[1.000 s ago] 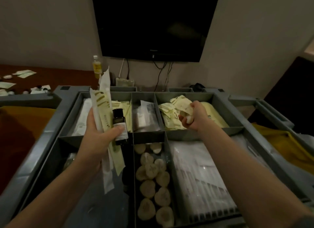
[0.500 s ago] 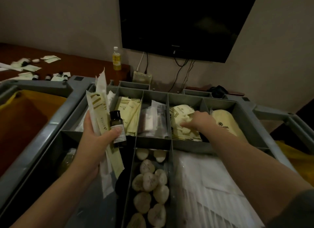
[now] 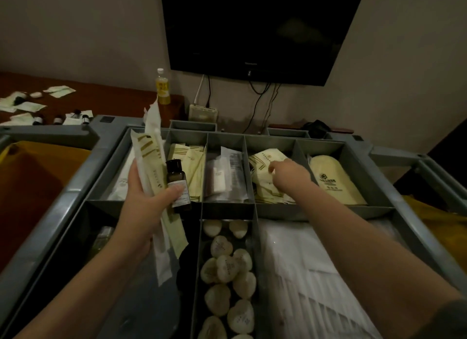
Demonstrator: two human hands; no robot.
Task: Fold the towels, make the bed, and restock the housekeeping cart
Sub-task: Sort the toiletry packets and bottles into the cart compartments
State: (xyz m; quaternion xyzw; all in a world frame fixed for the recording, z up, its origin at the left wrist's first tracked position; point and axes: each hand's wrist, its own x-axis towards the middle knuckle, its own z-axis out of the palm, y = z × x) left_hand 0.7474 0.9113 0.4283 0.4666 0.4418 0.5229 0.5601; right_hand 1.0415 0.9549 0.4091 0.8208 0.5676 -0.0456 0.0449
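The grey housekeeping cart tray (image 3: 101, 172) fills the view, split into compartments. My left hand (image 3: 141, 205) is raised over its left side and grips a bundle of long cream and white packets (image 3: 149, 151) together with a small dark bottle (image 3: 178, 184) under the thumb. My right hand (image 3: 290, 174) reaches into a back compartment, fingers bent down onto a pile of cream sachets (image 3: 262, 159). Whether it pinches one is hidden by the hand.
Heart-shaped soaps (image 3: 227, 265) fill the narrow middle bin, with white wrapped packs (image 3: 303, 275) to their right. Cream bags (image 3: 331, 184) lie at the back right. Behind the cart, a brown desk (image 3: 121, 98) holds loose sachets and a yellow drink bottle (image 3: 163, 88) under a wall television (image 3: 252, 30).
My right hand, which held a bunch of sachets above the compartment, has come down onto the pile. The view has shifted left. My left hand keeps the same bundle.
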